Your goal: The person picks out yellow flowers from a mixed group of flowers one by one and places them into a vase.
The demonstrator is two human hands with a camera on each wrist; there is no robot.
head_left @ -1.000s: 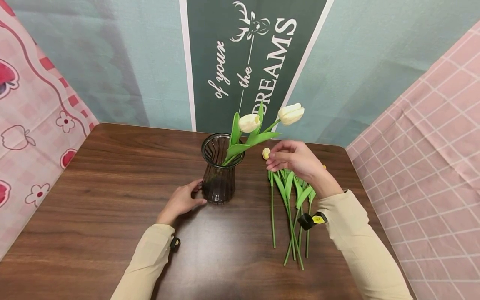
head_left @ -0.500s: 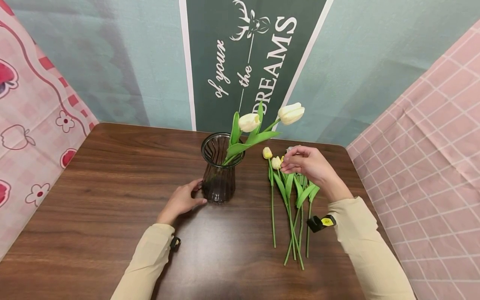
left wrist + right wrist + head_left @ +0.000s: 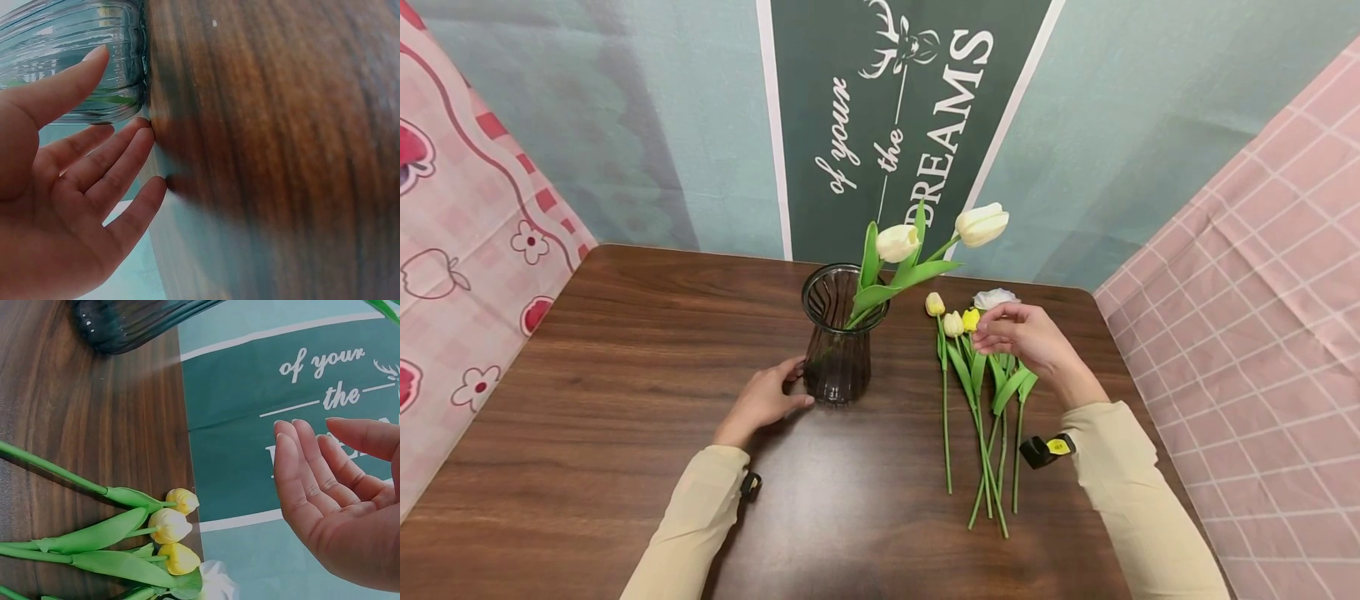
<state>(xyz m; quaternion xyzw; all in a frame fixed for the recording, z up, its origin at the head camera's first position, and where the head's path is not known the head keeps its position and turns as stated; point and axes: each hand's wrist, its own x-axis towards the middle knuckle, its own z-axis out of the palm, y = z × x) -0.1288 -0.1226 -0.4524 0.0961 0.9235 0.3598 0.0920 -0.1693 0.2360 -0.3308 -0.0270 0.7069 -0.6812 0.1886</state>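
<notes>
Holding 2 white tulips (image 3: pixel 940 237), vase (image 3: pixel 837 350) w/ left hand (image 3: pixel 763 403) touching.

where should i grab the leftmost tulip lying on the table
Probably by the bare stem, below the leaves, coming from above with the right hand. That tulip lies flat and a little apart from the bunch on its left side, so its lower stem is free, while the bud end sits close to the other buds.
</notes>
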